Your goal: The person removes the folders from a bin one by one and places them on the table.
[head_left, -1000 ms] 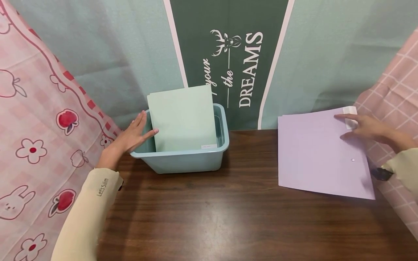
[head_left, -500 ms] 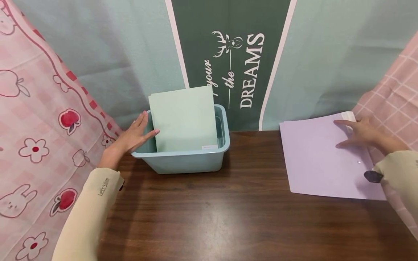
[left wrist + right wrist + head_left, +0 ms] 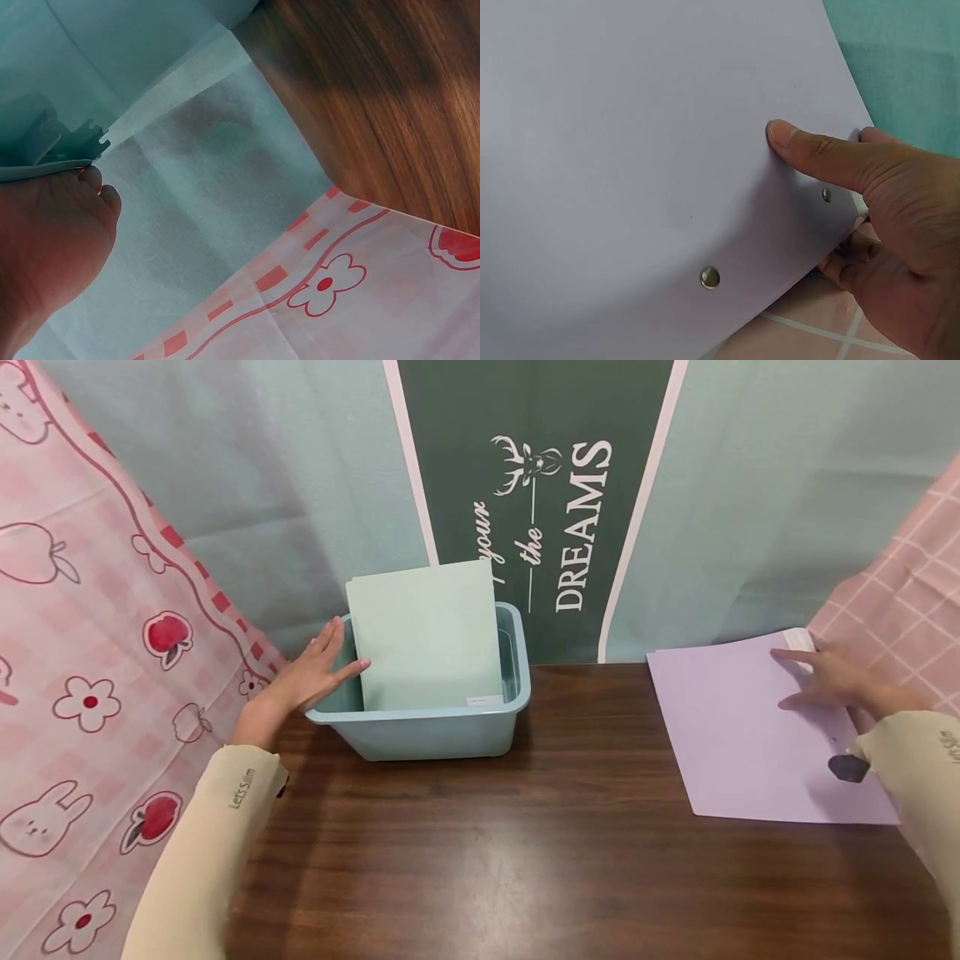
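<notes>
A light-blue plastic tub [image 3: 438,737] stands on the wooden table, left of the middle. Pale green folders [image 3: 427,639] lean upright inside it, a white label at their lower right. My left hand [image 3: 309,674] lies at the tub's left rim, fingers straight and thumb spread toward the green folders. In the left wrist view that hand [image 3: 56,240] touches the tub's outside. At the right, my right hand [image 3: 836,681] grips the far right corner of a purple folder [image 3: 738,735]. The right wrist view shows its thumb on top, other fingers under the edge, near metal studs [image 3: 709,277].
A grey-green cloth [image 3: 300,460] with a dark printed panel hangs behind the table [image 3: 480,868]. Pink patterned cloth [image 3: 82,635] closes the left side, and pink checked cloth [image 3: 907,593] the right, close to the purple folder.
The purple folder has shifted slightly right and toward me and has turned a little, with the right hand on it. The left hand keeps its place at the tub.
</notes>
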Demonstrator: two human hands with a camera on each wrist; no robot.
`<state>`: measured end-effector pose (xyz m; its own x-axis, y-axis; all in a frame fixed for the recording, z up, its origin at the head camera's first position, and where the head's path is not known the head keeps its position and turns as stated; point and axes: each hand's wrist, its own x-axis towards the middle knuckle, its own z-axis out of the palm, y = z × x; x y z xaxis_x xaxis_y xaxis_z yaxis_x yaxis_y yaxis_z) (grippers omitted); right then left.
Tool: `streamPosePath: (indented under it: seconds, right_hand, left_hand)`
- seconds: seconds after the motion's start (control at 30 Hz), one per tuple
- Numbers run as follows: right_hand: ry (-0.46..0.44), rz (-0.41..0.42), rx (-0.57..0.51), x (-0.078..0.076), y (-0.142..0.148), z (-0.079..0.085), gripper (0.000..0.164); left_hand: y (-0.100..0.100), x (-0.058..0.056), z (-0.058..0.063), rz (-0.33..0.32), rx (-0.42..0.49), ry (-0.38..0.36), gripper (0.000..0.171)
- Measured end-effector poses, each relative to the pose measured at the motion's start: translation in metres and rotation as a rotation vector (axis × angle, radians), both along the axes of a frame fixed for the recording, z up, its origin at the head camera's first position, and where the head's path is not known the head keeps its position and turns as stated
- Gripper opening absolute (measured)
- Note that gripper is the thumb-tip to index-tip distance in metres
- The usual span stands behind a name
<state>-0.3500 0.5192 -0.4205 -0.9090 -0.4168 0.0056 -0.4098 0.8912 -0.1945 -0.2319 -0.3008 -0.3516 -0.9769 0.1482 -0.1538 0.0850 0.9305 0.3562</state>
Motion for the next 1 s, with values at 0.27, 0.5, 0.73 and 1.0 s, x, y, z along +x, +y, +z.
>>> streamPosePath:
  seconds: [0.27, 0.5, 0.73, 1.0]
  right_hand:
    - [-0.178, -0.038, -0.029, -0.001, -0.001, -0.006, 0.095]
    - [-0.233, -0.030, -0.001, -0.003, 0.000, -0.014, 0.093]
    - [-0.220, -0.011, -0.011, -0.004, 0.006, -0.027, 0.089]
    - [-0.230, -0.037, 0.006, 0.005, 0.004, -0.028, 0.086]
  left_hand:
    - [0.000, 0.000, -0.002, 0.005, 0.004, -0.004, 0.100]
    - [0.001, 0.000, 0.000, -0.001, -0.001, 0.002, 0.100]
    - [0.000, -0.001, 0.000, -0.003, 0.006, 0.002, 0.100]
    - [0.000, -0.001, 0.000, -0.003, 0.006, 0.003, 0.100]
